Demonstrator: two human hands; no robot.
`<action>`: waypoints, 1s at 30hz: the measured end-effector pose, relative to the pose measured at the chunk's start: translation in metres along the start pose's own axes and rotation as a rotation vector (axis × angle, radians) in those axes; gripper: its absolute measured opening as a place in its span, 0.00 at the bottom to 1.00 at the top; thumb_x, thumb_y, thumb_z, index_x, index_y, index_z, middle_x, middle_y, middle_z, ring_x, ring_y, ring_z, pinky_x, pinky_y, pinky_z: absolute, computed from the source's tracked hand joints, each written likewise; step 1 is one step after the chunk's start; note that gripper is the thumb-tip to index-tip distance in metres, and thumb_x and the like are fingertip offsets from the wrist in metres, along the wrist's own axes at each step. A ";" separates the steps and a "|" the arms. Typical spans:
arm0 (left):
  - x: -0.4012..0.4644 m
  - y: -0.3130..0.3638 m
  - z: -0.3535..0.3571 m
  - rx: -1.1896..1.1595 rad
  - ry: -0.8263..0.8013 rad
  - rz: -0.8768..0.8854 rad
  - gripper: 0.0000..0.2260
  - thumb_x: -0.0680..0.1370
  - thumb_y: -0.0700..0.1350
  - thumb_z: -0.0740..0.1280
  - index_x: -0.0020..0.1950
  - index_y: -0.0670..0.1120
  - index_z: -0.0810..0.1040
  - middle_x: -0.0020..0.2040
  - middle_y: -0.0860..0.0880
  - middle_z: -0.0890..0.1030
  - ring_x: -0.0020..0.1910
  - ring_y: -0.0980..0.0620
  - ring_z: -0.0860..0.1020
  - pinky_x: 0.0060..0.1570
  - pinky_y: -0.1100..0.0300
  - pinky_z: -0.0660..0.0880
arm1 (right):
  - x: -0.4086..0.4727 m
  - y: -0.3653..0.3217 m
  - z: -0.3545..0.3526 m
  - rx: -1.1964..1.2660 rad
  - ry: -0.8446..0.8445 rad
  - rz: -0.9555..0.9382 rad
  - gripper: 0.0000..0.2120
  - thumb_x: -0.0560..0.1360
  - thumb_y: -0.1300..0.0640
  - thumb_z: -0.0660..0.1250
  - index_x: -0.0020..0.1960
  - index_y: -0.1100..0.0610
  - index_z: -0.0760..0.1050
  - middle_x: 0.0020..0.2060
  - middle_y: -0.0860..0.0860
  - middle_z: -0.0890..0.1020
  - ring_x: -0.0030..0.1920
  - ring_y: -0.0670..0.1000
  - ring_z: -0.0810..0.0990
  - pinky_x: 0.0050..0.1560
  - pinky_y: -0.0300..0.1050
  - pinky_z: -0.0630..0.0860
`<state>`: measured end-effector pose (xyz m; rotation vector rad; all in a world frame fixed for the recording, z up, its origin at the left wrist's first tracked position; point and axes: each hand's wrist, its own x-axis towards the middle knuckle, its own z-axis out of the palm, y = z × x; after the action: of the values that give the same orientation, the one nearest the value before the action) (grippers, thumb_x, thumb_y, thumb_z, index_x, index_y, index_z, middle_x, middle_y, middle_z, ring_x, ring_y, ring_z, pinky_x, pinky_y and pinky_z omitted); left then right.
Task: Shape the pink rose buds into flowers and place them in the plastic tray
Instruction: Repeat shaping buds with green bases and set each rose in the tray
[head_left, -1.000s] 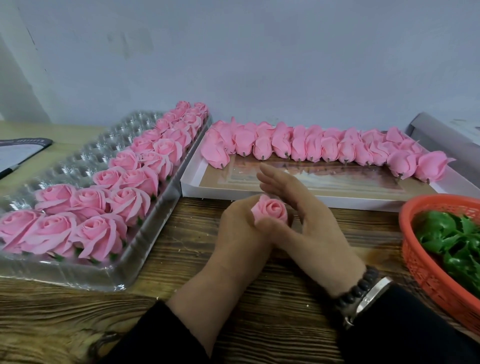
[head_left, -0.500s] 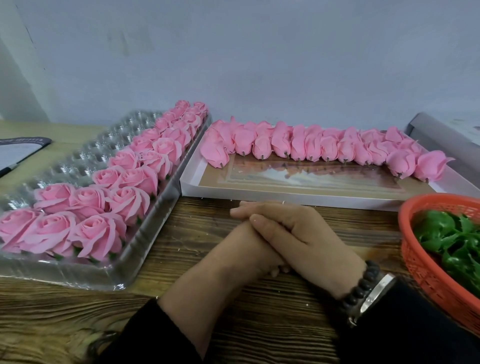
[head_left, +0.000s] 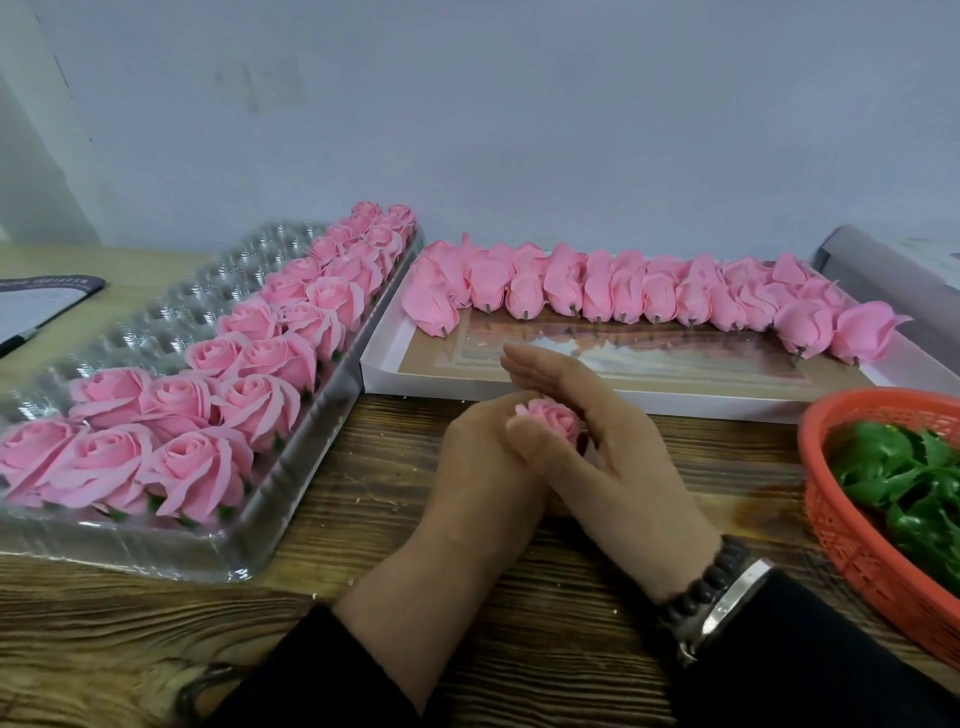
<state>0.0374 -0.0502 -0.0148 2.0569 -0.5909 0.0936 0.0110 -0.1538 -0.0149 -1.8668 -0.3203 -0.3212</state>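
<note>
Your left hand (head_left: 485, 457) sits low over the wooden table (head_left: 363, 519), fingers curled around the base of a pink rose bud (head_left: 553, 420) so that only its head shows above your fist. Your right hand (head_left: 597, 447) lies against it from the right, palm turned toward the bud, fingers straight and held together and reaching past it toward the wall, thumb laid across your left knuckles; it cups the bud without closing on it. The bud is small and tight, soft matte petals wrapped in a spiral, one pale edge peeling outward on the left. It is in your hands above the table, between the plastic tray (head_left: 291, 525) on your left and the white cardboard box (head_left: 395, 364) ahead. The tray is clear, glossy and dimpled, with finished roses (head_left: 197, 462) filling its right-hand rows, wide open with green bases. Along the far side of the box lie unshaped buds (head_left: 628, 296), closed and pointed, short stubs toward you. At right, a woven orange basket (head_left: 852, 530) holds shiny green leaves (head_left: 904, 478). A dark bead bracelet (head_left: 701, 587) circles your right wrist.
</note>
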 end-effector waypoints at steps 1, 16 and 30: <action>-0.001 0.000 0.003 0.064 0.010 0.028 0.11 0.76 0.44 0.64 0.36 0.57 0.71 0.34 0.58 0.74 0.37 0.70 0.75 0.34 0.75 0.71 | -0.001 0.000 0.003 -0.012 0.031 -0.014 0.22 0.67 0.35 0.60 0.60 0.38 0.70 0.59 0.36 0.76 0.60 0.33 0.73 0.59 0.29 0.69; -0.008 0.014 -0.008 -0.232 -0.288 -0.128 0.16 0.72 0.34 0.66 0.27 0.49 0.74 0.26 0.52 0.75 0.26 0.59 0.74 0.27 0.71 0.69 | 0.001 -0.008 -0.010 0.024 -0.241 0.097 0.13 0.74 0.53 0.66 0.58 0.42 0.77 0.49 0.42 0.83 0.40 0.47 0.84 0.35 0.36 0.79; -0.004 0.005 0.007 -0.080 0.015 0.068 0.13 0.77 0.40 0.63 0.39 0.58 0.71 0.34 0.62 0.73 0.36 0.74 0.74 0.35 0.80 0.68 | -0.001 -0.002 0.005 -0.027 0.072 0.014 0.22 0.68 0.34 0.60 0.58 0.41 0.75 0.54 0.38 0.80 0.57 0.35 0.75 0.57 0.29 0.71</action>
<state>0.0301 -0.0570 -0.0158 1.9572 -0.6457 0.1231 0.0097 -0.1488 -0.0155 -1.8781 -0.2549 -0.3846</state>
